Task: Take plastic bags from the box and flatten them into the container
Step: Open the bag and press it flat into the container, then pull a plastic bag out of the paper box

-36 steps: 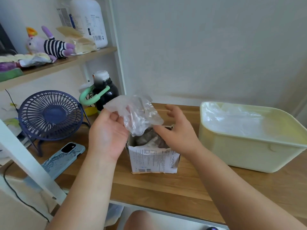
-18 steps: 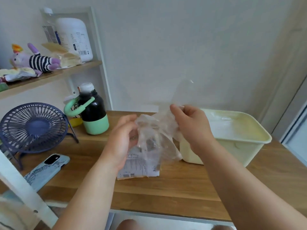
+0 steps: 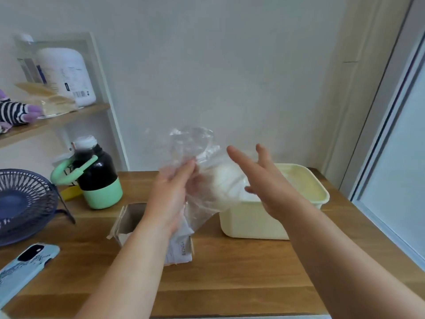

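A crumpled clear plastic bag is held up above the desk, pinched by my left hand between thumb and fingers. My right hand is spread with straight fingers just right of the bag, apart from it, over the near left corner of the pale yellow container. Clear plastic lies inside the container. The small cardboard box with a printed label stands open on the desk below my left forearm, partly hidden by it.
A black and mint bottle stands at the back left, with a navy desk fan and a phone in a light blue case further left. A shelf holds a white jug and a plush toy. A window frame runs down the right.
The bag has risen higher. My right hand has let go of it and spread its fingers to the right. The view has swung right and up.
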{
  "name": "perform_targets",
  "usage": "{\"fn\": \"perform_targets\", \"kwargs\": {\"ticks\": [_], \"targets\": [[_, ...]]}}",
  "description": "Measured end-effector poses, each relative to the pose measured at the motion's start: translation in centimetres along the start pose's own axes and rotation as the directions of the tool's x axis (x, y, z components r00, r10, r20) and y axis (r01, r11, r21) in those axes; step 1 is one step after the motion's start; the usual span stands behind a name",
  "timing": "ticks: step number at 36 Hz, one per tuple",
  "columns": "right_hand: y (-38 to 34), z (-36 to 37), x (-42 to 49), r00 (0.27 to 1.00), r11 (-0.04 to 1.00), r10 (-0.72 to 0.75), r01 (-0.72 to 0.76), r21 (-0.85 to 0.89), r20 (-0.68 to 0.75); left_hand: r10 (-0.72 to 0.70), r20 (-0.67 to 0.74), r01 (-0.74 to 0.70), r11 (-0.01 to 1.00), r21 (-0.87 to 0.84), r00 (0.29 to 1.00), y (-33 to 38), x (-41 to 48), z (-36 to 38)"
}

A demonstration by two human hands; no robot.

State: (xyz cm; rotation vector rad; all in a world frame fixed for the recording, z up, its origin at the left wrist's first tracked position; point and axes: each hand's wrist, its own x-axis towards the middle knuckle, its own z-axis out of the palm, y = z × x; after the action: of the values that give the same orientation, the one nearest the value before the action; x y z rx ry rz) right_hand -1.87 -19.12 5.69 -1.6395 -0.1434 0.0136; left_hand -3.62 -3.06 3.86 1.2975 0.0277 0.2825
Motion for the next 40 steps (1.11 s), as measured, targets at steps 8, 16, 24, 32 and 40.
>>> {"fn": "perform_targets", "kwargs": {"ticks": [8,16,24,32,40], "targets": [[0.5,-1.9,1.1,0.978,0.993,-0.038,0.059,0.098,-0.205,-0.098,0.127,0.113,0.987,-0.117,0.987,-0.9,1.2,2.6],[0.7,-5.8,2.8,0.946,0.97,0.06,0.02,0.24,-0.32,-0.118,-0.275,0.077,0.985,-0.157,0.954,-1.7,5.3,2.3],[2.5,-7.8,4.6,0.866,0.945,0.189,-0.032,0.326,-0.462,0.535,0.063,-0.471,0.676,0.566,0.843,-1.5,3.7,5.4],[3.8,-8.9,4.7,0.876,0.953,0.266,-0.301,-0.026,-0.403,-0.134,0.538,-0.534,0.07,0.843,0.832,-4.5,6.5,7.9],[3.5,-11.1,4.7,0.901,0.683,-0.089,-0.256,-0.684,-0.425,-0.532,0.378,-0.419,0.048,0.907,0.758,-5.6,8.2,9.5]]}}
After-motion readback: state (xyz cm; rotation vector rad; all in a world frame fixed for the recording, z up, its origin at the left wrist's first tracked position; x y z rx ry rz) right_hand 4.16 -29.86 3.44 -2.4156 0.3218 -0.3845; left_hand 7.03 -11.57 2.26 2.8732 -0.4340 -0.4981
